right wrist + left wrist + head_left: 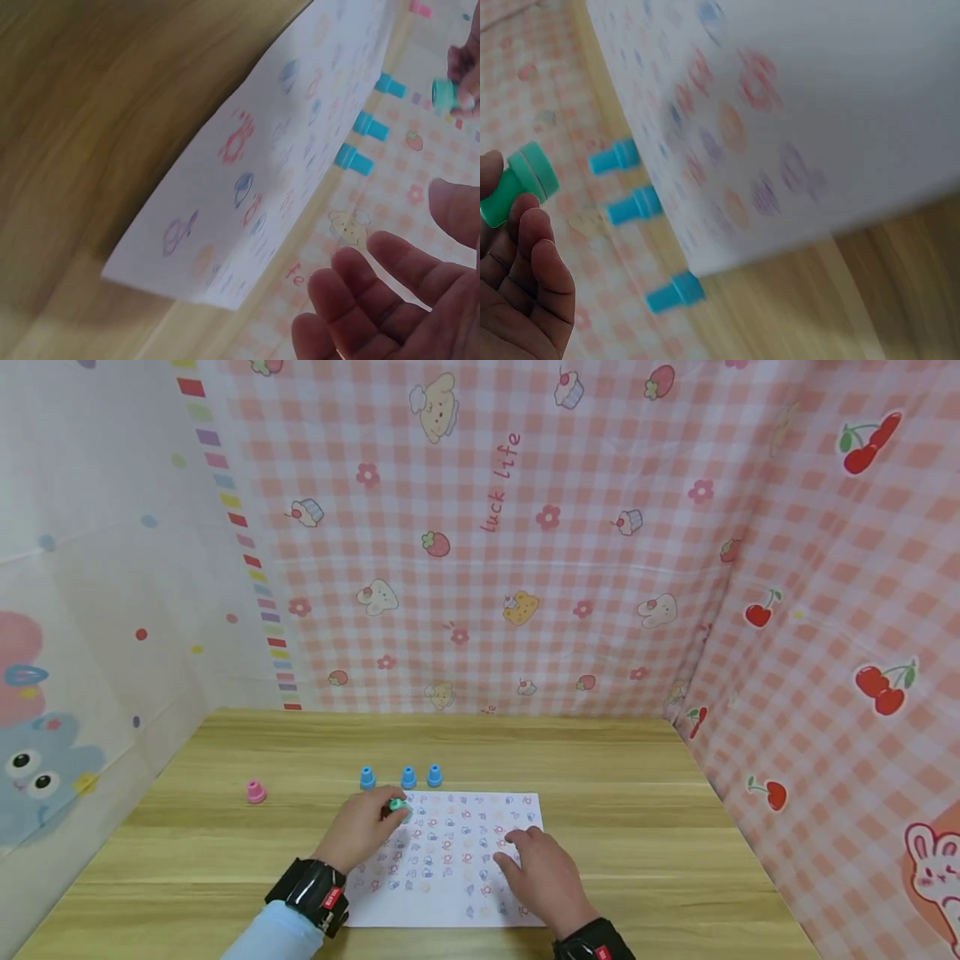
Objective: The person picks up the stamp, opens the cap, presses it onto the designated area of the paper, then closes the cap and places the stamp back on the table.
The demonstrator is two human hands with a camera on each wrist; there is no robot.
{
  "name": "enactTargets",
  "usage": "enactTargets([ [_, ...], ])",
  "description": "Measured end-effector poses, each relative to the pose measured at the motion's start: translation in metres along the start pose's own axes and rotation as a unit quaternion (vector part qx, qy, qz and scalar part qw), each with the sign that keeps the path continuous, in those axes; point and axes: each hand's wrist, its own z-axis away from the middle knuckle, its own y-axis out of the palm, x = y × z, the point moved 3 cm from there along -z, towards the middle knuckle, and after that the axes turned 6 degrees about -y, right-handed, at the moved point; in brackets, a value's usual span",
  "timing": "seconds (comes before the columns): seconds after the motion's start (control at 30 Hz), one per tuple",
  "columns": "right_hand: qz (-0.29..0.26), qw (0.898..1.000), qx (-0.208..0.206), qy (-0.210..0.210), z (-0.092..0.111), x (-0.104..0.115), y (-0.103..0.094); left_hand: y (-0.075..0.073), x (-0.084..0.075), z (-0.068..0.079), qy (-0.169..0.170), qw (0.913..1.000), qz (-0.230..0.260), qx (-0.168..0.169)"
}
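Note:
My left hand (362,828) pinches a small green toy stamp (521,184) between thumb and fingers, above the upper left part of a white sheet of paper (420,912). Rows of small red, blue, purple and orange stamped pictures cover much of the sheet, which has a bare strip along its lower edge. Over the sheet's right side is my right hand (546,875), its fingers loosely bent and holding nothing. In the right wrist view that palm and its relaxed fingers (367,300) show beside the paper.
Blue stamps (408,777) stand upright in a row just behind the paper's far edge. Farther left on the wooden table (645,827) stands a pink stamp (256,792). Pink checked cloth (480,568) hangs behind and at the right, white cloth (112,610) at the left.

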Motion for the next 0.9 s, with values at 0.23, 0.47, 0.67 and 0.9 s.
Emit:
enactTargets([
  [0.23, 0.033, 0.999, 0.014, -0.005, 0.002, -0.003, 0.000, -0.026, 0.056, -0.002, -0.066, 0.9974, -0.021, -0.017],
  [0.47, 0.027, 0.999, 0.031, 0.008, 0.003, -0.006, 0.004, -0.053, 0.098, 0.002, -0.078, 0.9943, -0.056, -0.047],
  [0.67, 0.030, 0.999, 0.041, 0.010, 0.003, -0.006, 0.005, -0.068, 0.119, 0.006, -0.081, 0.9928, -0.068, -0.056],
  [0.9, 0.017, 0.998, 0.052, 0.012, 0.003, -0.008, 0.005, -0.079, 0.134, 0.010, -0.088, 0.9900, -0.090, -0.064],
])
